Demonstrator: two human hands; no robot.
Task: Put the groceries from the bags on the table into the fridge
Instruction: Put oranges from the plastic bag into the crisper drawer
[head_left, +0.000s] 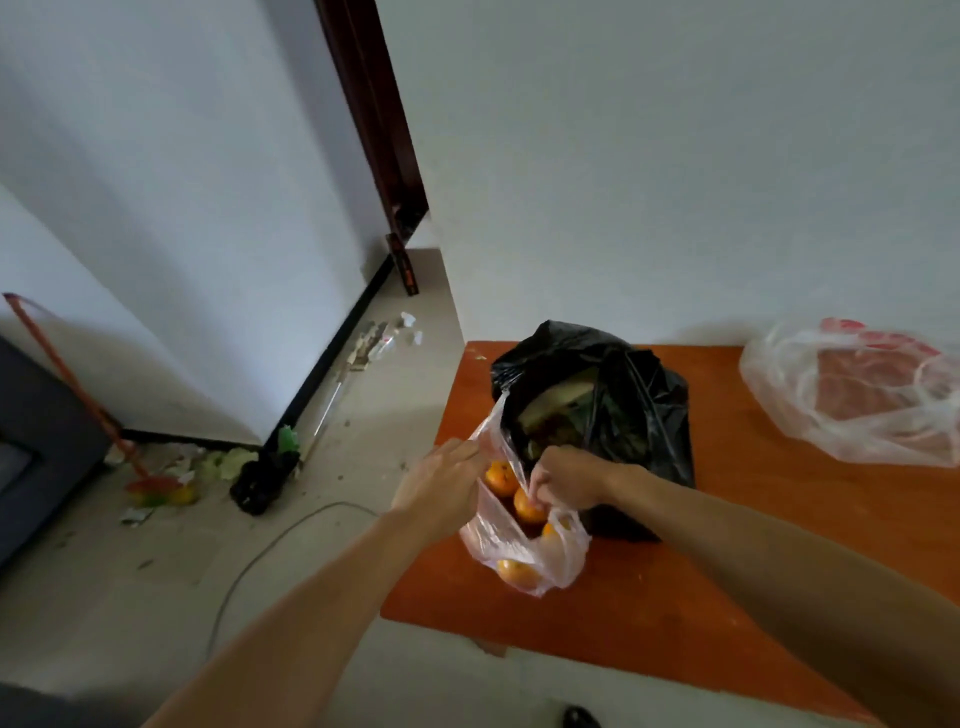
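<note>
Table (753, 545) takes up the 4 o'clock side, orange-brown, with a black bag (613, 410) near its far left corner and a clear bag (852, 395) well apart at 3 o'clock. Pinkish bag of oranges (524, 545) sits right in front of the black one. Left hand (441, 488) pinches its rim at 9 o'clock, right hand (566, 483) is curled around an orange (527, 506) inside.

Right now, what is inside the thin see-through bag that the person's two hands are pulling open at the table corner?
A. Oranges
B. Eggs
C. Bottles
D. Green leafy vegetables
A: round oranges show through the clear plastic bag, whose rim the left hand and right hand hold apart on the orange table.
</note>
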